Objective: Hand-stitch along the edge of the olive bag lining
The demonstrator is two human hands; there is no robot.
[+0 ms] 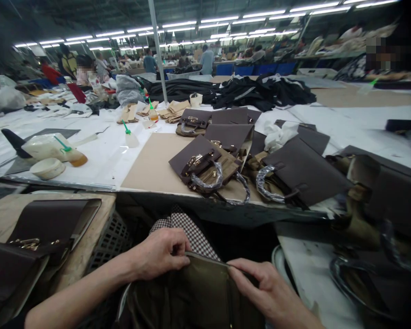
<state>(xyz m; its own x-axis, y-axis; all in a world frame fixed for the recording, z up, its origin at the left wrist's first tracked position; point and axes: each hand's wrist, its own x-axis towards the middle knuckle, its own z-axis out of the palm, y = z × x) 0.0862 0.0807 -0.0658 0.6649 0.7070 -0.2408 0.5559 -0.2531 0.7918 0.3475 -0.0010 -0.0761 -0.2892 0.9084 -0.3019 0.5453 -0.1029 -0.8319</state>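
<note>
Low in front of me, over my lap, is a dark olive fabric bag lining (pixel 205 285) with a narrow edge along its top. My left hand (pixel 166 253) pinches that edge at its left end, fingers curled in. At the other end, my right hand (pixel 256 283) grips the same edge between thumb and fingers. The edge is stretched between both hands. A zip-like line runs down the lining near my right hand. The lower part of the piece is cut off by the frame.
Brown handbags (pixel 205 164) with plastic-wrapped handles lie on the white worktable (pixel 99 160). Glue bottles (pixel 132 137) and a round tape roll (pixel 48 169) stand left. More bag pieces (pixel 55 224) rest on a side bench, above a plastic crate (pixel 109 237). People work farther back.
</note>
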